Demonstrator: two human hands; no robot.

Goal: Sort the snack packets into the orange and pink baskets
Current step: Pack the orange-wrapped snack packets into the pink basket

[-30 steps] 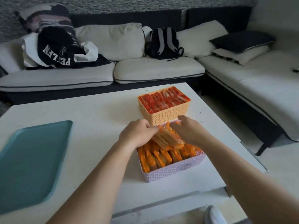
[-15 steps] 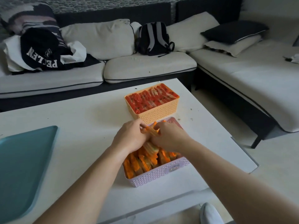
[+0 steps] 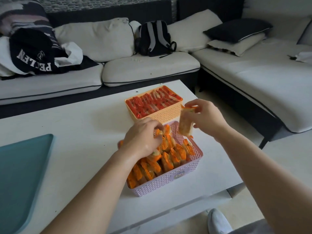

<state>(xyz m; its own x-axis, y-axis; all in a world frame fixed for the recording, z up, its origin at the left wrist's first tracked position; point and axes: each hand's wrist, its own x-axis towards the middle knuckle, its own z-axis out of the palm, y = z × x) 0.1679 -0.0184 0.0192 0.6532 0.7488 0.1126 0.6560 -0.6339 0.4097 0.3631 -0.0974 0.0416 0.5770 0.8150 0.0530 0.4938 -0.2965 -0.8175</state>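
My right hand (image 3: pixel 205 118) pinches an upright packet (image 3: pixel 185 123) above the pink basket (image 3: pixel 168 186)'s far gap; left hand (image 3: pixel 143 137) fingers curl among packed packets.

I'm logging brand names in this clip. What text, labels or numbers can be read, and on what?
"PECLEN", white letters, upside down, on the dark garment on the sofa; middle letters uncertain.
A sticker on the pink basket: too small to read.
Print on the snack packets in both baskets, and on the packet the right hand holds: too blurred to read.
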